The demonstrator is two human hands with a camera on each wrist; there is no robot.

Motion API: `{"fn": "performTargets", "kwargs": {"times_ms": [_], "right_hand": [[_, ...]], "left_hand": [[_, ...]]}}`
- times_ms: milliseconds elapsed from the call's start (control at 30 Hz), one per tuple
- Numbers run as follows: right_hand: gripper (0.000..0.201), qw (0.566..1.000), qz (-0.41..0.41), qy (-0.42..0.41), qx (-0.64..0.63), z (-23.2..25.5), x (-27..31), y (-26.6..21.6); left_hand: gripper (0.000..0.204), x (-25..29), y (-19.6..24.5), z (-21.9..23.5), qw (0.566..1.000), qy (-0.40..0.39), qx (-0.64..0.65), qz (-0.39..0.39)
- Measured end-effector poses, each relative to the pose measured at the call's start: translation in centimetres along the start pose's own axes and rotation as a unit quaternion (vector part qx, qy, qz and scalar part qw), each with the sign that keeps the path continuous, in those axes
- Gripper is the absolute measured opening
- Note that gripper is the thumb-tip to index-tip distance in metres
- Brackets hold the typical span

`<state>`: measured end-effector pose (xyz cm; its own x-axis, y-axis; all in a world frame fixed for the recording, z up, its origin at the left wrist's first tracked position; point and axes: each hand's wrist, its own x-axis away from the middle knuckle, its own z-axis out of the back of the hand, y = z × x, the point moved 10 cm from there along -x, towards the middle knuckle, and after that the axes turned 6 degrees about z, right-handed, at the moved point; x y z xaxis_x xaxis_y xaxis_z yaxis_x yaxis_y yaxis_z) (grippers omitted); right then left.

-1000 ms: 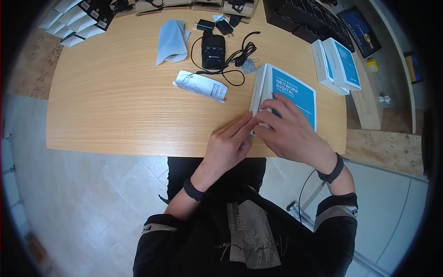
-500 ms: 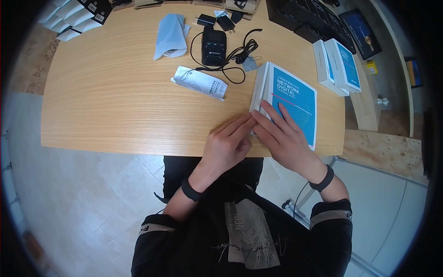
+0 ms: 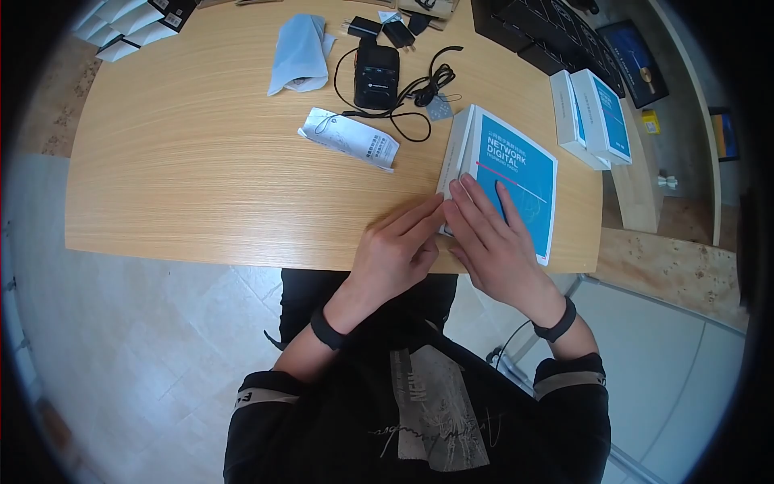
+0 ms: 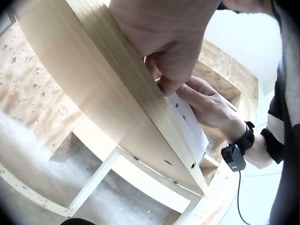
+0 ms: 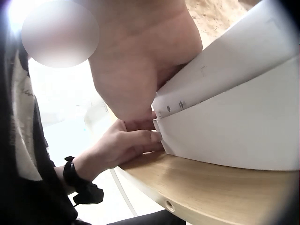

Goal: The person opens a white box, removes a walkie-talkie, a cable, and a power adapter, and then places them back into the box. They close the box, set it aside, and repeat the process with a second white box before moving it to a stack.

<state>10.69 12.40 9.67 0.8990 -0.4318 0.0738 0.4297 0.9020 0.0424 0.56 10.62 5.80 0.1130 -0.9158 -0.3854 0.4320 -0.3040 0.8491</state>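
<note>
A white box with a blue printed cover lies near the desk's front edge, its lettering reading "NETWORK DIGITAL". My right hand rests on its near left part, fingers straight and close together over the cover. My left hand touches the box's near left corner with extended fingers, the thumb tucked below. The two hands' fingertips meet at that corner. In the right wrist view, a seam splits the box's white side into two parts, and the left fingers press at its end.
Beyond the box lie a black radio, a coiled black cord, a white printed packet, a pale blue pouch and black plug adapters. Two similar boxes stand at right, near black cartons.
My right hand's bent, raised fingers have straightened and come down onto the box cover, the hand shifting slightly left. My left hand stays at the corner. The head view has shifted a little.
</note>
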Motion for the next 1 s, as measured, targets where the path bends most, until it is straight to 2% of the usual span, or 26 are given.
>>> {"fn": "performTargets", "kwargs": {"times_ms": [267, 433, 467, 533, 667, 733, 767, 800, 833, 867, 1000], "right_hand": [[0.061, 1.0, -0.012, 0.017, 0.007, 0.5, -0.4, -0.5], [0.06, 0.996, 0.0, 0.077, -0.053, 1.4, 0.3, -0.3], [0.06, 0.995, -0.009, 0.087, -0.049, 1.5, 0.7, 0.1], [0.057, 0.965, -0.049, 0.192, -0.173, 2.7, 2.4, 2.0], [0.055, 0.961, -0.129, 0.219, -0.112, 2.1, 7.0, 5.2], [0.053, 0.914, -0.283, 0.268, -0.115, 1.2, 11.2, 8.3], [0.051, 0.891, -0.327, 0.286, -0.13, 0.2, 12.9, 9.2], [0.051, 0.887, -0.334, 0.289, -0.134, -0.8, 13.6, 9.1], [0.052, 0.836, -0.351, 0.316, -0.28, -2.5, 14.5, 9.6], [0.054, 0.763, -0.358, 0.336, -0.419, -4.4, 15.1, 9.8], [0.059, 0.735, -0.351, 0.377, -0.441, -5.7, 15.4, 9.0]], "left_hand": [[0.033, 0.0, 0.4, -0.3, 0.999, -0.034, 0.011, 0.0], [0.042, 0.2, 0.0, -0.8, 0.998, -0.055, 0.028, 0.016], [0.042, 0.2, 0.4, -0.9, 0.998, -0.061, 0.025, 0.004], [0.048, -0.1, 1.2, -0.6, 0.997, -0.063, 0.021, -0.024], [0.049, -0.3, 2.0, -0.9, 0.994, -0.111, 0.0, -0.018], [0.048, -0.7, 2.6, -0.9, 0.994, -0.109, -0.007, -0.023], [0.048, -0.9, 3.1, -1.1, 0.993, -0.118, -0.01, -0.027], [0.047, -1.2, 3.7, -1.0, 0.994, -0.106, -0.022, -0.033], [0.046, -1.5, 4.2, -1.0, 0.994, -0.095, -0.033, -0.038], [0.046, -1.6, 4.1, -1.4, 0.993, -0.104, -0.036, -0.04], [0.041, -1.9, 3.5, -1.8, 0.989, -0.12, -0.064, -0.054]]}}
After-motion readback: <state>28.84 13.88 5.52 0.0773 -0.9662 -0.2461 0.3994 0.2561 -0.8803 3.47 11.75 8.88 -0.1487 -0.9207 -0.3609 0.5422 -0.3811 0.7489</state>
